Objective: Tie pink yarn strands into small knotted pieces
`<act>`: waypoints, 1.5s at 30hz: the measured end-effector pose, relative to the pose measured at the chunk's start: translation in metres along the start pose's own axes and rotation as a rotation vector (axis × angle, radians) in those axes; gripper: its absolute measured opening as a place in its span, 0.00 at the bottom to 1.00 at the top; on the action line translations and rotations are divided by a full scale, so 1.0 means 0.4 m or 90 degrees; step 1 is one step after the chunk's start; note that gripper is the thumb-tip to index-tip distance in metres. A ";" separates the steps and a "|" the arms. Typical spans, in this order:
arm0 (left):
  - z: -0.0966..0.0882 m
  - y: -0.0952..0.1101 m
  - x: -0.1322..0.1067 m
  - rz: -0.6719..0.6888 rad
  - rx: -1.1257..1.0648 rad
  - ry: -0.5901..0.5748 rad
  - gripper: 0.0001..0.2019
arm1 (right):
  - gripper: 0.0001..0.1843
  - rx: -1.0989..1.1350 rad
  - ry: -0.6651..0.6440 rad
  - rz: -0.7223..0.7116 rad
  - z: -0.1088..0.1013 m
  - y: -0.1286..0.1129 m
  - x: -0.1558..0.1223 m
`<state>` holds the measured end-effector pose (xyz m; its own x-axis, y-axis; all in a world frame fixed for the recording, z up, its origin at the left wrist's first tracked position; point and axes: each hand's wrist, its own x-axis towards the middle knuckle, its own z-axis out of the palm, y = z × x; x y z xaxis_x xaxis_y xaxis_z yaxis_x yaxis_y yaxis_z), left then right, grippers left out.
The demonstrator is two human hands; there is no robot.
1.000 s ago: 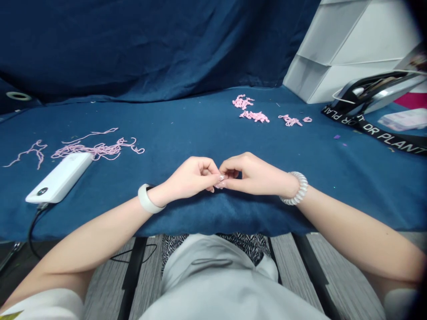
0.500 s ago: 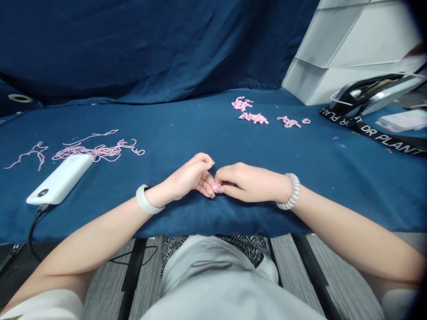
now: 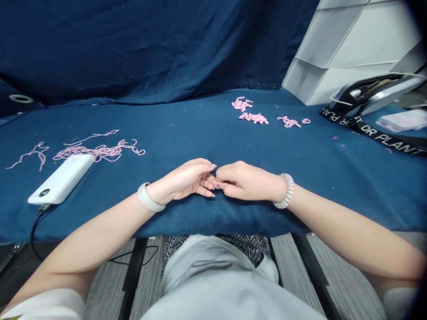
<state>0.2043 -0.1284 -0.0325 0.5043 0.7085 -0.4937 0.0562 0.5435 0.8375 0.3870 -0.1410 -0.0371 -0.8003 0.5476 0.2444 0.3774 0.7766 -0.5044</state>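
Note:
My left hand (image 3: 195,178) hovers over the near part of the blue cloth, palm turned inward, its thumb raised and fingers loosely apart. Opposite it, my right hand (image 3: 251,181) is closed in a pinch. A tiny bit of pink cord (image 3: 218,185) shows at the right fingertips, mostly covered by them. The left fingertips reach up to this spot; whether they also grip the cord is hard to see. On the left lies a tangle of pink cord (image 3: 110,151). Small heaps of knotted pink cord (image 3: 253,118) lie farther back on the right.
A white power bank (image 3: 63,180) with a black cable rests on the left of the blue cloth (image 3: 173,133). White boxes (image 3: 350,58) stand at the back right, beside a black lettered strap (image 3: 383,138) and a clear case (image 3: 405,120). Dark blue fabric hangs behind.
My left hand has shifted slightly down, its thumb lowering a little. The pinch of my right hand has risen slightly. The cord heaps stay where they were.

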 end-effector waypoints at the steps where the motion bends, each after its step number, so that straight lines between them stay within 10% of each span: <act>1: 0.000 0.002 0.000 0.029 0.015 0.028 0.10 | 0.08 -0.013 0.026 -0.002 0.000 0.002 0.000; 5: -0.008 0.008 0.002 0.173 0.145 0.098 0.10 | 0.13 0.046 0.128 0.015 -0.005 0.011 -0.003; 16: -0.012 0.001 -0.010 0.367 0.195 -0.008 0.10 | 0.14 0.232 0.213 0.113 -0.022 0.011 -0.005; 28: -0.008 -0.032 -0.007 0.726 0.503 0.298 0.05 | 0.12 0.140 0.309 0.113 0.007 0.011 0.006; 45: 0.003 -0.038 -0.011 0.879 0.653 0.313 0.01 | 0.06 0.033 0.419 0.020 0.029 0.011 0.016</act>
<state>0.2022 -0.1401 -0.0428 0.3789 0.5226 0.7638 0.4145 -0.8337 0.3648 0.3783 -0.1377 -0.0474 -0.3316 0.6589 0.6752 0.3608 0.7498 -0.5546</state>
